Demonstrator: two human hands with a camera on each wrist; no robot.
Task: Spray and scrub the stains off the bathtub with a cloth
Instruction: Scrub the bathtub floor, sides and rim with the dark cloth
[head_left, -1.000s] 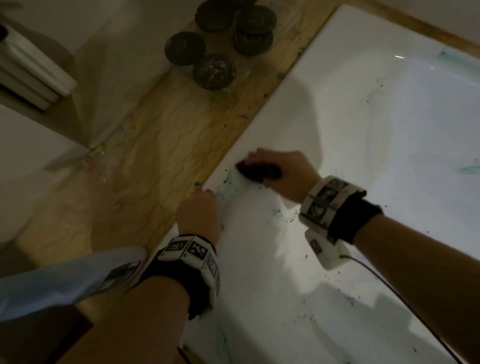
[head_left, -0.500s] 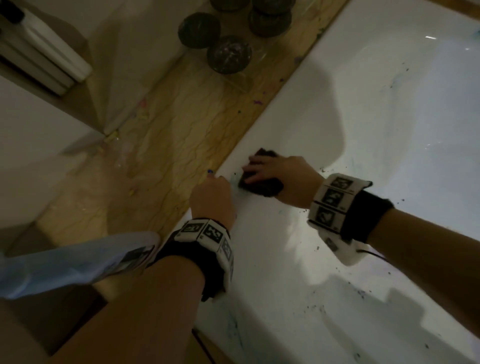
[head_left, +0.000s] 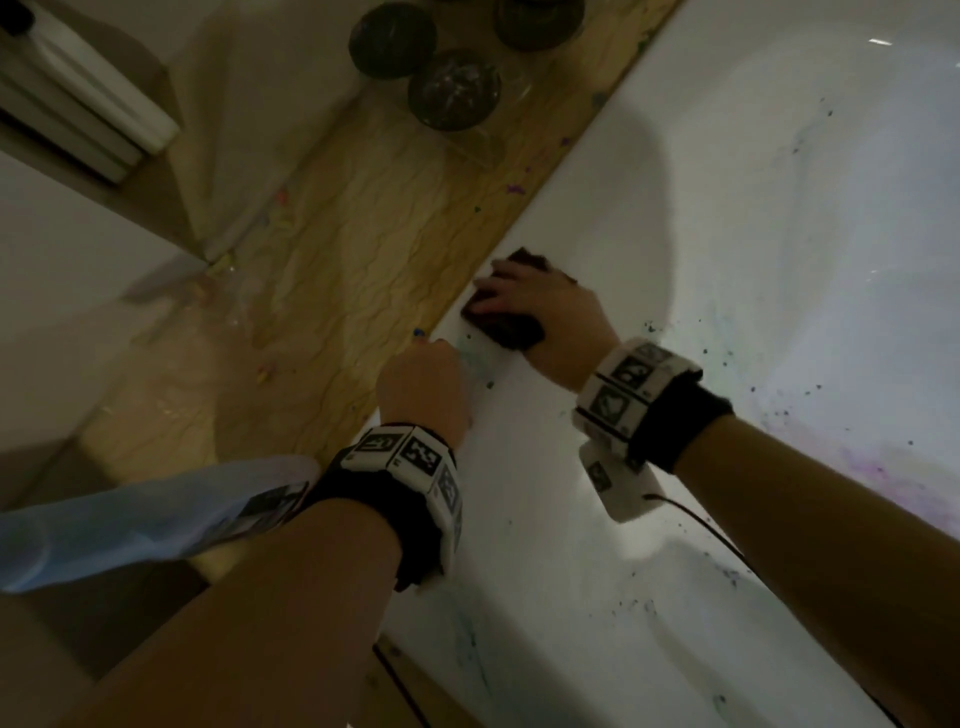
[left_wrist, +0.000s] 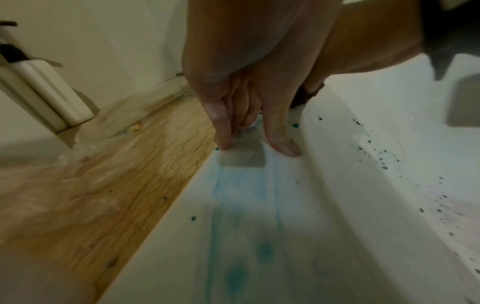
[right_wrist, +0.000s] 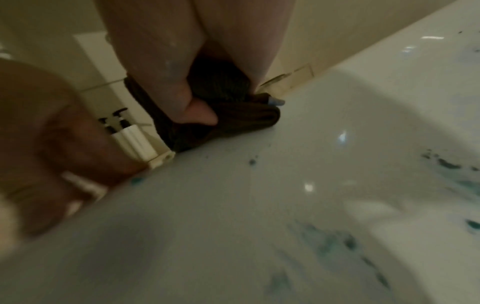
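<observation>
My right hand (head_left: 550, 312) presses a dark folded cloth (head_left: 506, 325) onto the white bathtub's flat rim (head_left: 519, 467), near the wooden ledge. In the right wrist view the thumb curls over the cloth (right_wrist: 233, 117). My left hand (head_left: 423, 389) rests on the rim just in front of it, holding nothing. Its fingertips (left_wrist: 223, 142) touch the rim at the head of a pale blue smear (left_wrist: 241, 195). Dark teal specks (head_left: 649, 327) dot the tub's inner slope, with blurred teal blotches (right_wrist: 332, 242) lower down.
A wooden ledge (head_left: 337, 260) runs along the tub's left side and carries small coloured crumbs. Dark round jars (head_left: 454, 88) stand at its far end, and white pump bottles (head_left: 88, 88) sit at the upper left. A purple stain (head_left: 872, 467) marks the tub floor at right.
My right hand has rubbed the cloth a little farther along the rim, toward the wooden edge. The blue smear beside my left hand looks fainter. My left hand has stayed in place.
</observation>
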